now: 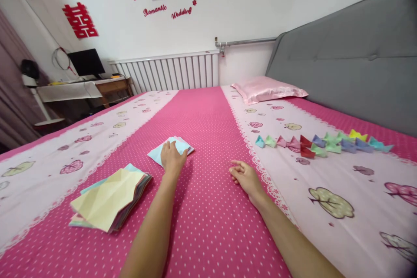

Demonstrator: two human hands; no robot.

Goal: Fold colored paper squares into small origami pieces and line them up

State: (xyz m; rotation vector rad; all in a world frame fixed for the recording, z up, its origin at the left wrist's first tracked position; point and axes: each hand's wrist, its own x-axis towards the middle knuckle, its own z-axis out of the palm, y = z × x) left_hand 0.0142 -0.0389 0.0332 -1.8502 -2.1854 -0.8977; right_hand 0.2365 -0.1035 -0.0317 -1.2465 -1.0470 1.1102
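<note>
My left hand [172,158] reaches onto a small pile of light blue paper sheets [157,153] on the bed, its fingers on the top sheet and its thumb held apart. Whether the fingertips pinch an edge is not visible. Closer to me on the left lies a thicker stack of coloured paper [109,197], with a creased pale yellow sheet on top. My right hand [246,176] hovers or rests over the pink dotted bedspread [208,221], fingers loosely bent and slightly apart, with nothing seen in them. Several small folded paper boats [332,144] stand in rows at the right.
A pink pillow [265,89] lies at the far right, by the grey headboard [352,56]. Beyond the bed's far edge is a white radiator [169,73]. At the far left stands a desk [114,87] with a monitor [86,63], and a white fan [31,80] beside it.
</note>
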